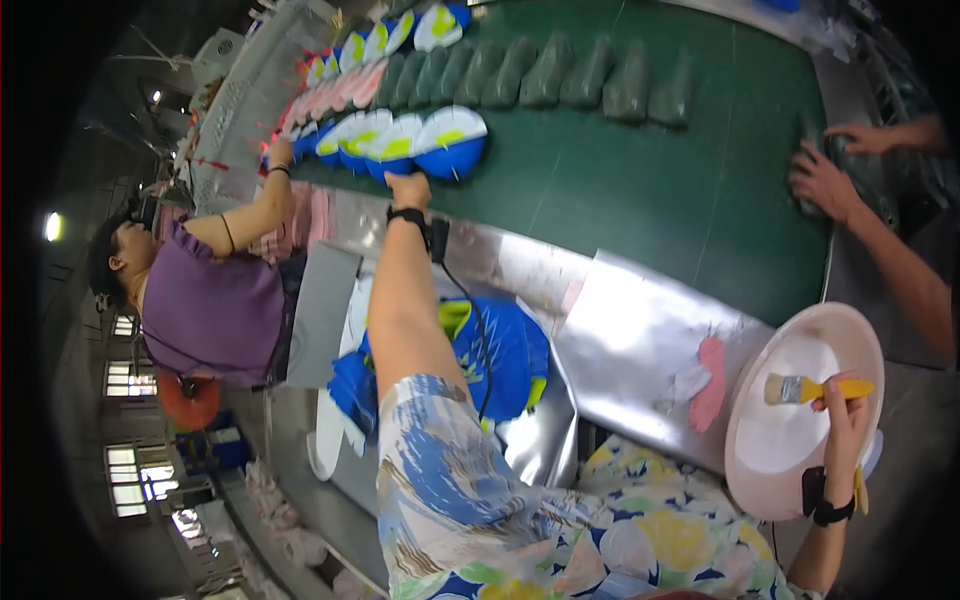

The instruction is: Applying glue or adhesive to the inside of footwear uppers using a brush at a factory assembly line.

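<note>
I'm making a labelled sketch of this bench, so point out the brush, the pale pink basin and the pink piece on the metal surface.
Brush (794,389): head view, on its metal band.
Pale pink basin (854,345): head view, inner wall.
Pink piece (709,384): head view, middle.

My brush (810,390) has a yellow handle; my basin (743,450) is pale pink. My sleeve (440,440) is white, streaked with blue and brown, and flowery yellow, green and blue prints cover my shirt (680,530). Beside me are blue, white and lime pieces (450,148), dark green pieces (545,78) and pink pieces (335,92) on a green surface (640,190). My neighbour's top (212,305) is purple.
</note>
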The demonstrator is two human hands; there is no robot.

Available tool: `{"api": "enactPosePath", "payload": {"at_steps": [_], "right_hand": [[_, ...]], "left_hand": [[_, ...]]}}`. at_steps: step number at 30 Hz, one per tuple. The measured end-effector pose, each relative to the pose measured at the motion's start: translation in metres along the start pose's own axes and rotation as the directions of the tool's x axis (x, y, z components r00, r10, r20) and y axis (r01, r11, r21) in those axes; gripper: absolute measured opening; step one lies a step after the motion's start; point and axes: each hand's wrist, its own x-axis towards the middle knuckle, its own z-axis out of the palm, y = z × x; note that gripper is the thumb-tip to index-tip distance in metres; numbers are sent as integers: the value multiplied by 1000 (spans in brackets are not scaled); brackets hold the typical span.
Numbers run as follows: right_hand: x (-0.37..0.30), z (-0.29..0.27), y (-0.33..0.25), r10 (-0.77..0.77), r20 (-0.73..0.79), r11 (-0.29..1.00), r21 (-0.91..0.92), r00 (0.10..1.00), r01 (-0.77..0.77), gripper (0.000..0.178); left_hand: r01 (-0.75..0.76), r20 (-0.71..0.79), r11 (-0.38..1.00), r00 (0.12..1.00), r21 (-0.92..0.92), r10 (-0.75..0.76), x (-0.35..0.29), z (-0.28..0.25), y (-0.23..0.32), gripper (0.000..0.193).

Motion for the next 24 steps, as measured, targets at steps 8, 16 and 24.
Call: {"api": "enactPosePath", "payload": {"at_steps": [8,16,24], "right_hand": [[9,-43,41,27,-54,943,-330,998,-44,24],[19,25,18,-230,214,830,-466,949,306,26],[0,30,24,-69,501,797,-493,863,349,27]], "left_hand": [[-483,849,774,511,410,-131,-281,-49,129,48],[-828,961,487,253,277,-117,-315,-136,96,73],[-564,800,570,477,597,-364,-340,-111,139,49]]}}
